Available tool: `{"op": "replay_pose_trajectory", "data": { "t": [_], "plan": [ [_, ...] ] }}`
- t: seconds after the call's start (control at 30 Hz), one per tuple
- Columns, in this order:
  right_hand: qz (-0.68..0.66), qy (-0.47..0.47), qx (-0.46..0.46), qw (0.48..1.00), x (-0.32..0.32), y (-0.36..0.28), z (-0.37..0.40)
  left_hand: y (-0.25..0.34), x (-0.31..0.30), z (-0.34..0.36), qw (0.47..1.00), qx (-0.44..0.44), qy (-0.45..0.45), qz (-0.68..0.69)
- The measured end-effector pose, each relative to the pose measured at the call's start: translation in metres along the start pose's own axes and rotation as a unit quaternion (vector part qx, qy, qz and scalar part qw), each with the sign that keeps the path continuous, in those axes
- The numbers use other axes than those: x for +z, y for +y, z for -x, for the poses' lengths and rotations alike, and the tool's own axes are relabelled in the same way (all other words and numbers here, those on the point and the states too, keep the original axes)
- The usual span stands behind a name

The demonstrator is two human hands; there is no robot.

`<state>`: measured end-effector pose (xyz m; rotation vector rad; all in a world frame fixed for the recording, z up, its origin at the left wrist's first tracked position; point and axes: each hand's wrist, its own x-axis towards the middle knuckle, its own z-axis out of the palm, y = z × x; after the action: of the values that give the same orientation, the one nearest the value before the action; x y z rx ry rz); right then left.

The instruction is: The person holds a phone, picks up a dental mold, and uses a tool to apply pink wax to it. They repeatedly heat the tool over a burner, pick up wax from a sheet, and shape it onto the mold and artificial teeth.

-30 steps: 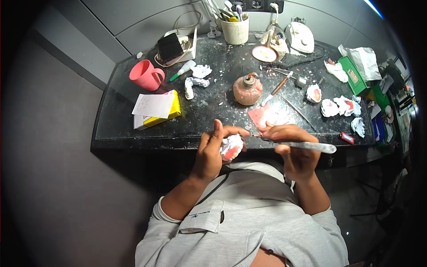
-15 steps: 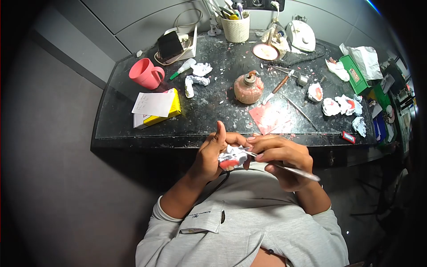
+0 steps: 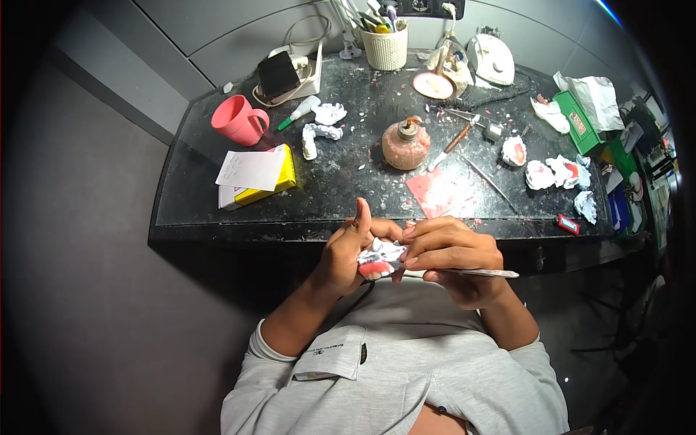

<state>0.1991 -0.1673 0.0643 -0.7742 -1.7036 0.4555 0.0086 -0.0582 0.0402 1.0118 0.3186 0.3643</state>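
My left hand [image 3: 346, 254] is wrapped round a white plaster dental cast [image 3: 383, 252], its thumb pointing up. Pink wax with a row of pale teeth [image 3: 375, 270] runs along the near side of the cast. In my right hand [image 3: 457, 257] is a slim metal wax carver [image 3: 496, 273], lying almost level with its handle end out to the right. Its working tip meets the cast's right side near my fingertips, which partly cover it. Both hands are just in front of the bench edge, above my lap.
On the dark bench [image 3: 341, 196] stand a spirit burner [image 3: 406, 145], a pink wax sheet [image 3: 433, 192], a brown-handled wax knife [image 3: 455, 143] and a thin metal tool [image 3: 487, 180]. A pink mug [image 3: 235, 119] and yellow box [image 3: 283, 172] are left; several plaster pieces [image 3: 540, 174] and a red lighter [image 3: 567, 224] lie right.
My right hand has turned and shifted slightly left, bringing the carver from a downward slant to nearly level. The right fingers are closer to the cast; my left hand has barely moved.
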Motion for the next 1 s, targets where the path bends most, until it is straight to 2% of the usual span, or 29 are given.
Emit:
{"op": "replay_pose_trajectory", "data": {
  "t": [0.1,0.2,0.27,0.33,0.4,0.47,0.53,0.57,0.63,0.77,0.83,1.0],
  "plan": [
    [0.034,0.003,-0.01,0.999,-0.001,0.001,0.0,-0.004,-0.004,-0.002,0.999,-0.017,-0.033,0.027],
    [0.07,0.024,-0.018,0.997,-0.002,0.0,0.0,-0.005,-0.007,-0.006,0.997,-0.048,-0.029,0.044],
    [0.0,0.099,0.029,0.995,0.001,-0.001,0.001,0.0,-0.002,-0.007,0.998,-0.047,-0.014,0.045],
    [-0.005,0.103,0.038,0.994,0.001,0.002,0.009,0.002,0.001,-0.007,0.999,-0.029,0.024,0.026],
    [-0.095,0.161,0.076,0.979,0.005,0.002,0.012,0.001,0.001,-0.007,0.998,-0.027,0.014,0.05],
    [-0.099,0.161,0.072,0.979,0.006,0.003,0.009,-0.005,0.001,-0.008,0.998,0.035,0.04,0.04],
    [0.004,0.124,0.014,0.992,0.005,0.005,0.002,-0.004,0.011,-0.01,0.995,0.055,0.063,0.044],
    [0.004,0.125,0.015,0.992,0.002,0.004,0.002,-0.004,0.014,-0.01,0.992,0.076,0.086,0.049],
    [0.095,0.049,0.023,0.994,-0.004,0.0,0.003,-0.006,0.013,-0.01,0.992,0.092,0.082,0.028],
    [0.073,0.091,-0.003,0.993,-0.001,0.01,0.01,-0.01,0.012,-0.011,0.987,0.136,0.083,-0.015],
    [0.023,0.112,0.042,0.993,-0.001,0.009,0.011,-0.011,0.006,-0.011,0.987,0.142,0.07,-0.019],
    [-0.055,0.156,0.045,0.985,0.006,0.008,0.015,-0.014,0.004,-0.012,0.986,0.15,0.06,-0.04]
  ]
}}
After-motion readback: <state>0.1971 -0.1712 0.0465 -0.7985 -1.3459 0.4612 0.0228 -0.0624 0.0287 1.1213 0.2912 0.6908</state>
